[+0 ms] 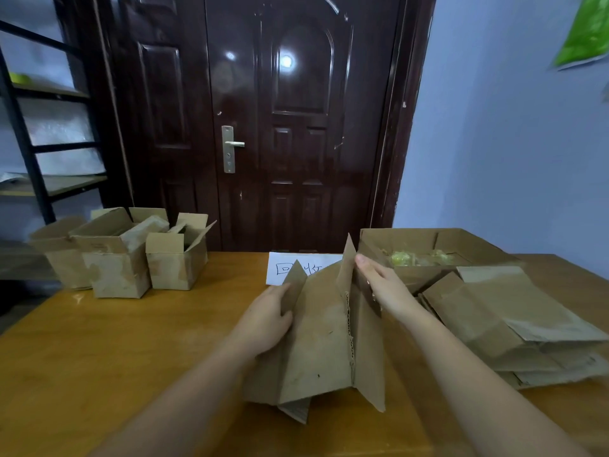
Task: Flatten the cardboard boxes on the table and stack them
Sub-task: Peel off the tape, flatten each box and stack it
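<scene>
A partly collapsed brown cardboard box (324, 338) lies in front of me on the wooden table (115, 351), its flaps sticking up and out. My left hand (263, 321) grips its left side, fingers curled round the edge of a flap. My right hand (384, 286) holds the upright flap on its right side, fingers extended along it with the thumb behind. A stack of flattened boxes (514, 324) lies to the right. Three upright open boxes (122, 255) stand at the table's far left.
A white paper sheet with handwriting (290, 265) lies at the table's far edge, partly hidden by the box. A large open carton (428, 245) holding yellowish items sits at the far right. Behind are a dark door (280, 127) and a metal shelf (39, 143).
</scene>
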Demonstrator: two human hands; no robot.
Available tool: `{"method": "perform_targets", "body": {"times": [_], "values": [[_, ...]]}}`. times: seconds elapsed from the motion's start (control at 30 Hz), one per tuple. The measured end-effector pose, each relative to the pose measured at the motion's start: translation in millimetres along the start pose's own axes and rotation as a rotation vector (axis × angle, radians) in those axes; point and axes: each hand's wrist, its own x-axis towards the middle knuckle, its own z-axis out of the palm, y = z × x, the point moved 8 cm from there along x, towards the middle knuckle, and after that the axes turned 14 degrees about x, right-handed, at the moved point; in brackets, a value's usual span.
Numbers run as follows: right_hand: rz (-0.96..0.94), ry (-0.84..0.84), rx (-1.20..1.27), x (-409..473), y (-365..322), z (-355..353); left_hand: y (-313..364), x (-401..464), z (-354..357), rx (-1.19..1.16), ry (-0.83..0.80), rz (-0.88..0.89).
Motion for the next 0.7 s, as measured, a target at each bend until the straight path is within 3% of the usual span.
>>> {"method": "perform_targets", "body": {"times": [0.2,0.37,0.7], "values": [[0.007,0.021,-0.013,4.0,-9.9,-9.9,16.1,-2.5,-36.6,0.188,0.047,0.031],[0.03,-0.063,-0.106,2.3,-0.5,2.1,25.0,-6.1,-44.9,0.333,0.053,0.033],[0.047,-0.226,-0.601,-7.0,46.2,29.4,2.5,-20.5,-27.3,0.406,-0.016,0.036]]}}
